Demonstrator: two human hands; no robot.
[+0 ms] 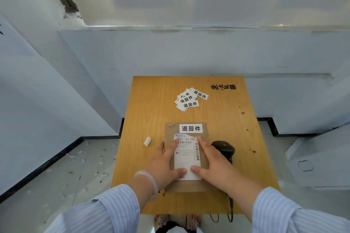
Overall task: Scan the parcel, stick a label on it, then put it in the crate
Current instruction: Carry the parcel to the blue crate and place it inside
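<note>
Both striped sleeves are reaching in from six o'clock, and I am pressing my left hand (166,164) and right hand (212,162) flat, fingers spread, gripping nothing, on the parcel (186,157) at the table's (151,100) centre. Its label (191,128) looks stuck at twelve o'clock; the scanner (224,150) is lying at three o'clock. No crate visible; binning is remaining.

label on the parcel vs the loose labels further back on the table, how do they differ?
The stuck label lies flat and square on the brown parcel; the loose labels lie on the bare table, overlapping at mixed angles. The stuck label is single; the loose labels are several. Both are white strips with the same black characters.
</note>
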